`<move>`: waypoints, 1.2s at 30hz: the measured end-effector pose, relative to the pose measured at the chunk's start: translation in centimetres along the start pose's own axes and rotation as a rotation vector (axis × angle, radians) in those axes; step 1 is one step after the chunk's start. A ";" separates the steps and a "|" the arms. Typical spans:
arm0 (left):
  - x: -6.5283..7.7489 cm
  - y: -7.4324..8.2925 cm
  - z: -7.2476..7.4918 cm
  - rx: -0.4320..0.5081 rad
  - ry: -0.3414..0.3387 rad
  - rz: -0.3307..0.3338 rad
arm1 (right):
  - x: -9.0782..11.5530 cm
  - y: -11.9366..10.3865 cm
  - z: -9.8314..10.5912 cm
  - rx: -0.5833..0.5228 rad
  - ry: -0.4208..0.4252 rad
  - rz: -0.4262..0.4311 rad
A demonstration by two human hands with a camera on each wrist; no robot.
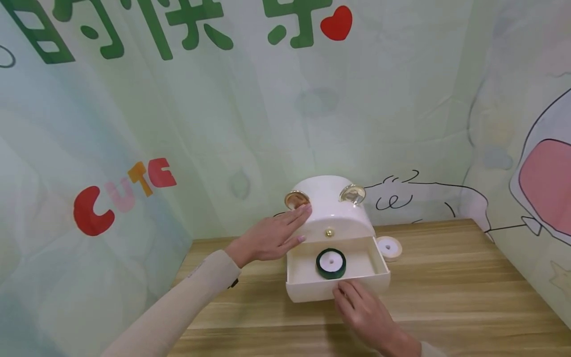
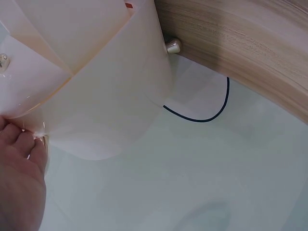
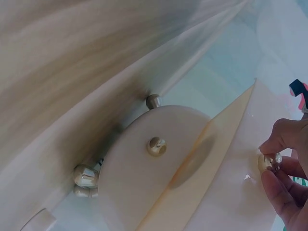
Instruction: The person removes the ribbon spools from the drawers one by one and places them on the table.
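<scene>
A white box [image 1: 332, 203] with two gold ears has its white drawer [image 1: 308, 293] pulled out. Inside the drawer lies a spool of dark green ribbon [image 1: 331, 264]. My left hand [image 1: 277, 233] rests on the box's upper left side beside the gold ear [image 1: 296, 198], fingers extended. In the left wrist view that hand [image 2: 20, 168] touches the edge of the white shell. At the drawer front is my right hand [image 1: 368, 315]. Its thumb and fingertips pinch the gold knob [image 3: 267, 162], as the right wrist view shows.
A spool of pale ribbon [image 1: 389, 248] lies on the wooden table [image 1: 446, 277], right of the box. A second gold knob [image 1: 329, 232] sits on the upper front. Behind the table hangs a printed curtain [image 1: 401, 124]. Small gold feet [image 3: 86, 176] show under the box.
</scene>
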State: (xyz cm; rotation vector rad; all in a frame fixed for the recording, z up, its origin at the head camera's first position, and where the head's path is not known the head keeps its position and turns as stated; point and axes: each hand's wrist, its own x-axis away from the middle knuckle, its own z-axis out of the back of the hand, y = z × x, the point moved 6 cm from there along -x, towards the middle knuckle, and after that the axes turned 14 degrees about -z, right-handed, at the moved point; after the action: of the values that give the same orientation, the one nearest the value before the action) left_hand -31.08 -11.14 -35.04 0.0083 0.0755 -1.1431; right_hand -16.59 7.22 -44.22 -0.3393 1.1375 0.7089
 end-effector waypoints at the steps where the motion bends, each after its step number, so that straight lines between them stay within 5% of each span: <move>1: 0.0 0.0 0.0 0.003 0.000 0.001 | 0.0 -0.1 0.2 -0.007 0.000 0.002; 36: 0.0 0.1 -0.1 -0.011 0.000 0.000 | 0.9 -1.1 1.5 0.004 -0.014 0.019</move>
State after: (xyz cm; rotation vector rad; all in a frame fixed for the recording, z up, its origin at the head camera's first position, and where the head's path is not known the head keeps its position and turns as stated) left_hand -31.04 -11.10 -35.16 -0.0012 0.0817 -1.1430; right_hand -14.62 7.57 -44.58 -0.3194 1.1301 0.7247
